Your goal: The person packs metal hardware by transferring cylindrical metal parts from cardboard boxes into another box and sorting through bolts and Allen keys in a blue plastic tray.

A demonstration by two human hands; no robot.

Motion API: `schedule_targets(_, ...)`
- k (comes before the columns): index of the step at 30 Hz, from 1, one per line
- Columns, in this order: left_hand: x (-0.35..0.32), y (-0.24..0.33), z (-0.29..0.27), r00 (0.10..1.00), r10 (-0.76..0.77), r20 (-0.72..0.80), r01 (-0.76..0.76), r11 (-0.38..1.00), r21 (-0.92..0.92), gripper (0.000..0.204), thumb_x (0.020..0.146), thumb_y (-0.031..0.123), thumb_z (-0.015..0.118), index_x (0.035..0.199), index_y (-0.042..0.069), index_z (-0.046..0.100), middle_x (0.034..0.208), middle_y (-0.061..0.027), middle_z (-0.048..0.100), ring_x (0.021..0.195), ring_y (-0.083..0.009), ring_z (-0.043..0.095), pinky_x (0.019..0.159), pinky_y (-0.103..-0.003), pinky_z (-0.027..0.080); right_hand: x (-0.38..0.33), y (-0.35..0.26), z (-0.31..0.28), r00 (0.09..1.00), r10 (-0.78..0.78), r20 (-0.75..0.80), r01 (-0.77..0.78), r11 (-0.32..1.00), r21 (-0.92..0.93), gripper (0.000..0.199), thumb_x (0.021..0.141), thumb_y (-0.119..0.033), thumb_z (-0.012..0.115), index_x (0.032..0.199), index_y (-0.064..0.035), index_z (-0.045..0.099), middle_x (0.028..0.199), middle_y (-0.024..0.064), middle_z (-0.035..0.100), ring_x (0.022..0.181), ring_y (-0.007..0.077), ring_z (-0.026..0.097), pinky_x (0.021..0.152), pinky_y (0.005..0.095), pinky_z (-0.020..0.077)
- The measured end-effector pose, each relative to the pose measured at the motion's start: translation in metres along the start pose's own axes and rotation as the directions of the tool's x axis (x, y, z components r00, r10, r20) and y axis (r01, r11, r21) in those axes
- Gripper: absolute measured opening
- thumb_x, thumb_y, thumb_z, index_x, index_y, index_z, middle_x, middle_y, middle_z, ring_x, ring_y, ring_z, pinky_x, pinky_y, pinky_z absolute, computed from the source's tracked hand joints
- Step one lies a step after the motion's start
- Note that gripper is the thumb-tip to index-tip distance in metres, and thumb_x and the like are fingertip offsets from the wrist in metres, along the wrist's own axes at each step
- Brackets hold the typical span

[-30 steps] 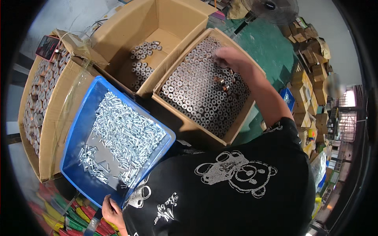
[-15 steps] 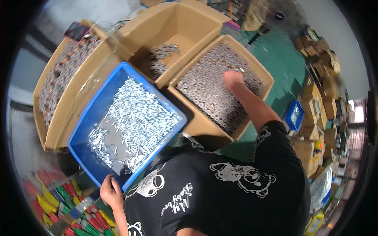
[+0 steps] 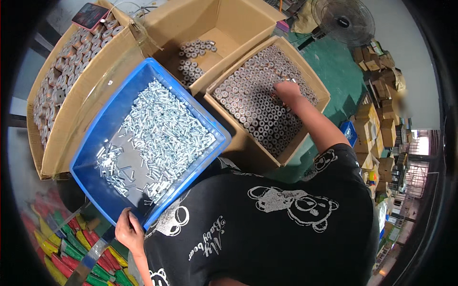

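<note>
Right hand [image 3: 287,90] reached into the cardboard box [image 3: 312,78] just right of the blue bin [image 3: 102,128], fingers curled down onto the upright metal sleeves [image 3: 257,109] packed there; whether anything was pinched could not be told. Left hand [image 3: 129,231] gripped the near corner of that bin, which held loose silver bolts [image 3: 162,136]. Best done, judging from this: kept the bin steadied and level, took bolts few at a time, worked row by row across the sleeves, seated each squarely in its bore, checked no hole was skipped
</note>
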State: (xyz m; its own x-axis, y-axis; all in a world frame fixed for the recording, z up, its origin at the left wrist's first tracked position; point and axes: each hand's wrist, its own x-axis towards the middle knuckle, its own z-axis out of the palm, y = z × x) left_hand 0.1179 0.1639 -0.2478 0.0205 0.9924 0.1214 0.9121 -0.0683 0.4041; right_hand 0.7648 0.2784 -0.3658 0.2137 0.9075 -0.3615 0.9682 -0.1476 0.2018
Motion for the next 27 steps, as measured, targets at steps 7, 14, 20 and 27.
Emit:
schedule_targets(7,0.001,0.002,0.0,1.0,-0.023,0.016,0.023,1.0,0.012,0.012,0.089,0.005,0.06,0.096,0.0,0.068,0.081,-0.0161,0.068,0.07,-0.031,0.066,0.066,-0.037,0.051,0.001,-0.011,-0.002,0.999,-0.013,0.048,0.009,0.995,0.096,0.037,0.087,-0.043,0.062,0.095,-0.0077,0.069,0.091,0.0141,0.07,0.088,0.0336,0.069,0.076,0.0454,0.054)
schedule_targets(14,-0.001,0.01,-0.003,0.999,0.023,-0.047,-0.022,0.999,0.032,0.013,0.087,0.005,0.061,0.095,-0.001,0.069,0.081,-0.0157,0.068,0.07,-0.0305,0.066,0.066,-0.036,0.052,0.009,-0.02,-0.009,0.989,0.058,0.139,-0.077,0.988,0.136,0.039,0.088,-0.039,0.061,0.091,-0.0016,0.072,0.094,0.0193,0.071,0.088,0.0365,0.069,0.078,0.0446,0.0539)
schedule_targets(20,0.006,0.018,-0.003,0.998,0.019,-0.055,-0.018,0.999,0.028,0.011,0.085,0.004,0.061,0.092,0.0,0.068,0.073,-0.0145,0.064,0.062,-0.0291,0.062,0.061,-0.037,0.049,0.022,0.011,0.008,0.992,-0.119,-0.043,0.125,0.975,0.186,0.035,0.09,-0.034,0.06,0.091,0.0001,0.069,0.076,0.0181,0.068,0.071,0.0335,0.067,0.063,0.0424,0.0521)
schedule_targets(27,0.009,0.014,-0.005,0.998,0.005,-0.06,-0.002,0.998,0.061,0.011,0.083,0.003,0.062,0.092,0.001,0.068,0.067,-0.0121,0.061,0.06,-0.0282,0.061,0.059,-0.037,0.048,0.054,-0.027,-0.108,0.995,-0.055,0.087,-0.103,-0.569,0.816,0.02,0.099,-0.03,0.057,0.098,-0.0095,0.057,0.073,-0.0039,0.049,0.059,0.008,0.045,0.049,0.0226,0.0336)
